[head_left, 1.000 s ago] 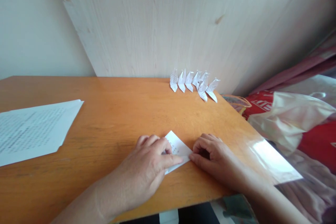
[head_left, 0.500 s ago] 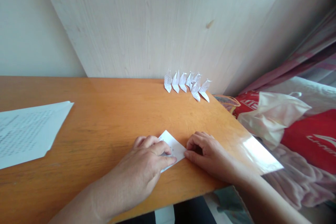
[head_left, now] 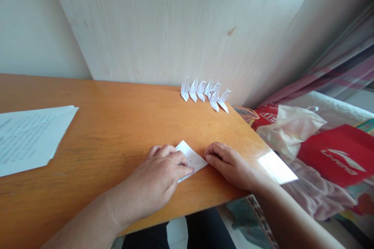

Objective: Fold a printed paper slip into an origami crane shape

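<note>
A small white folded paper [head_left: 191, 158] with faint print lies on the table, one pointed corner away from me and another to the right. My left hand [head_left: 163, 171] covers its left part, fingers bent and thumb pressing it down. At the right corner is my right hand [head_left: 228, 163], its thumb and forefinger pinched together on the tip. The paper's left side is hidden under my left hand.
Several folded paper figures [head_left: 200, 91] stand at the back of the wooden table [head_left: 117, 124]. Printed sheets [head_left: 32, 140] lie at left. Past the right edge are a red bag [head_left: 336, 155], a pale plastic bag [head_left: 290, 128] and a pinkish blanket [head_left: 315, 190].
The view has shifted slightly, showing more at the right. My right thumb and forefinger have drawn closer together at the paper's corner. My left hand stays on the paper.
</note>
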Demonstrator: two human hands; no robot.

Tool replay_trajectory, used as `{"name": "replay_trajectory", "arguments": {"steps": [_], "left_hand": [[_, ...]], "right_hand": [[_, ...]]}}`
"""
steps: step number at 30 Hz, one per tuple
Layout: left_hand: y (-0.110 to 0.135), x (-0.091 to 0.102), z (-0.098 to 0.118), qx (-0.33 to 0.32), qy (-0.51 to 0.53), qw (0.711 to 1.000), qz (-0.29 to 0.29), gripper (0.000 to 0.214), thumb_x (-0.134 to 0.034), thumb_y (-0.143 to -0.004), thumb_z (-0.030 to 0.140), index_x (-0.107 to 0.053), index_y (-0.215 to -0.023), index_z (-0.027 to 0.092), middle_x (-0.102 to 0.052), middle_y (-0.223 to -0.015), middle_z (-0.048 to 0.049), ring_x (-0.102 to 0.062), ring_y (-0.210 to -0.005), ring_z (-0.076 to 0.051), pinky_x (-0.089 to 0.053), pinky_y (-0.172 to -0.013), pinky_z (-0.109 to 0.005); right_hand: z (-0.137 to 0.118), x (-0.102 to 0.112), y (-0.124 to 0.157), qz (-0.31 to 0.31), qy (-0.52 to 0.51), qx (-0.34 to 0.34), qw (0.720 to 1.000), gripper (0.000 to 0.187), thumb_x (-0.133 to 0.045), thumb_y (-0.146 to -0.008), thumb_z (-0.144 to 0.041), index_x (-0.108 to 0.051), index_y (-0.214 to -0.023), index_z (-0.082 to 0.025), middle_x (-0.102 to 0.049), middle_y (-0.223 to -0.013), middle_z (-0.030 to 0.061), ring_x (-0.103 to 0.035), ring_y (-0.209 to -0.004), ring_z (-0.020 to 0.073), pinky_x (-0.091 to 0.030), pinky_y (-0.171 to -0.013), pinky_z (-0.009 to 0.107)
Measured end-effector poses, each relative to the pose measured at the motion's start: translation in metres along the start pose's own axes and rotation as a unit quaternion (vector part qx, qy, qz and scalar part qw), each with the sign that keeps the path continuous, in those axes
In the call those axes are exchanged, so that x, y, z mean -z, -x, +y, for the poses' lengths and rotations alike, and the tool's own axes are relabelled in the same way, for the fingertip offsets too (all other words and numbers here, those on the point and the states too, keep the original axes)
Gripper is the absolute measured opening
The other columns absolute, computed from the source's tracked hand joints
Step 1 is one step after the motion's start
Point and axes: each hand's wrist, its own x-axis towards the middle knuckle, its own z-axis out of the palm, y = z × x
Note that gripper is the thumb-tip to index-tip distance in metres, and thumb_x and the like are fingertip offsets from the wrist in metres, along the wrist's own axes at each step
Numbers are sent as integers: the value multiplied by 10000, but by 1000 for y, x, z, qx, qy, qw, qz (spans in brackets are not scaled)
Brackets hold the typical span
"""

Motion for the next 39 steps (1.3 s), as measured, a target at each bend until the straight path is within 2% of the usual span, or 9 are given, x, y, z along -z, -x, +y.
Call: {"name": "replay_trajectory", "arguments": {"steps": [8, 17, 23, 26, 27, 29, 32, 35, 39], "left_hand": [[-1, 3, 4, 16, -9, 1000, -10, 476, -518, -886, 72, -681, -1212, 378, -654, -1162, -11, -489, -1137, -252, -353, -960, -411], [1, 2, 1, 17, -1, 1000, -9, 449, -515, -899, 83, -692, -1200, 364, -650, -1164, -17, -493, -1138, -243, -359, -973, -396], [0, -3, -4, 9, -2, 1000, 4, 422, -489, -928, 106, -705, -1177, 370, -651, -1158, -18, -479, -1153, -249, -347, -968, -393], [-1, -3, -4, 10, -7, 1000, -5, 433, -484, -925, 104, -701, -1176, 382, -650, -1139, -18, -472, -1166, -253, -349, -956, -387], [-1, -3, -4, 9, -8, 1000, -8, 427, -485, -927, 109, -703, -1168, 387, -651, -1135, -16, -475, -1162, -251, -351, -949, -384], [-1, -2, -4, 6, -8, 1000, -12, 404, -490, -936, 126, -708, -1148, 392, -655, -1137, -13, -479, -1158, -246, -350, -943, -380], [-1, -2, -4, 3, -6, 1000, -13, 378, -504, -939, 148, -712, -1143, 389, -658, -1156, -14, -473, -1182, -244, -343, -957, -380], [-2, -2, -4, 7, -11, 1000, -21, 390, -492, -942, 160, -696, -1181, 391, -652, -1191, -17, -467, -1199, -247, -342, -973, -389], [-3, 1, -3, 15, -22, 999, -40, 402, -453, -970, 196, -664, -1242, 406, -646, -1207, -20, -455, -1215, -255, -350, -968, -381]], "right_hand": [[4, -11, -1, 20, 52, -15, 998, 86, -654, -874, -264, -598, -866, -198, -630, -858, 15, -562, -783, 164, -405, -712, 306], [7, -9, 1, 22, 30, 13, 999, 46, -568, -907, -174, -590, -880, -205, -644, -896, 18, -579, -850, 174, -416, -787, 323], [11, -12, 3, 67, 30, 25, 997, 116, -512, -956, -190, -619, -915, -208, -665, -908, 36, -611, -865, 186, -459, -793, 332], [2, -12, 16, 98, 62, 47, 992, 206, -459, -1002, -235, -664, -1013, -213, -701, -999, 76, -633, -958, 219, -484, -853, 373], [-3, -13, 22, 87, 81, 72, 990, 240, -448, -1009, -238, -670, -1097, -219, -706, -1089, 87, -630, -1031, 233, -479, -906, 399], [-13, -16, 35, 66, 122, 105, 985, 322, -451, -1011, -252, -617, -1284, -216, -663, -1283, 106, -585, -1193, 268, -446, -1008, 464], [-25, -24, 50, 12, 181, 117, 976, 457, -483, -1001, -301, -506, -1444, -192, -548, -1455, 118, -444, -1385, 308, -369, -1118, 531], [-29, -31, 54, -9, 227, 106, 968, 501, -476, -1004, -361, -472, -1474, -185, -476, -1514, 102, -352, -1448, 314, -276, -1177, 575], [-32, -32, 50, 2, 257, 97, 961, 477, -457, -1009, -435, -527, -1428, -218, -536, -1471, 65, -319, -1466, 298, -187, -1208, 597]]}}
